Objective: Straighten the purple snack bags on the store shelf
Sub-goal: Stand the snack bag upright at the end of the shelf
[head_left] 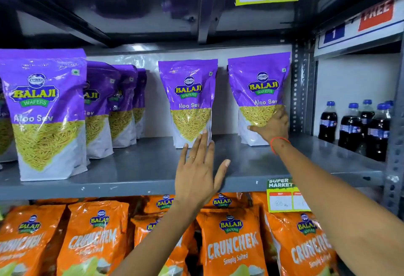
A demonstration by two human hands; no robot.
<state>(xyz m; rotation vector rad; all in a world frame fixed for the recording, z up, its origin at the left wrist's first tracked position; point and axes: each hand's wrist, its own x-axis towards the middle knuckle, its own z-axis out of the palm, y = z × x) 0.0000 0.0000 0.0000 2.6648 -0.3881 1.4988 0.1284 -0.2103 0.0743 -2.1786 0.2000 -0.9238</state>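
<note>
Right hand (273,126) grips "Balaji Wafers Aloo Sev" bag (259,92); left hand (197,166) spread.

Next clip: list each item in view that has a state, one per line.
Right purple bag: upright, right hand pressed against its lower front.
Middle purple bag: upright, left hand open before it.
Left row of purple bags: upright, one behind another.
Cola bottles: upright, capped.
Orange bags: leaning, crowded.

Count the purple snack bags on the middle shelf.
7, perhaps more hidden. Sliver at far left; large front bag; three in a row behind it; centre bag; right bag under the right hand.
</note>
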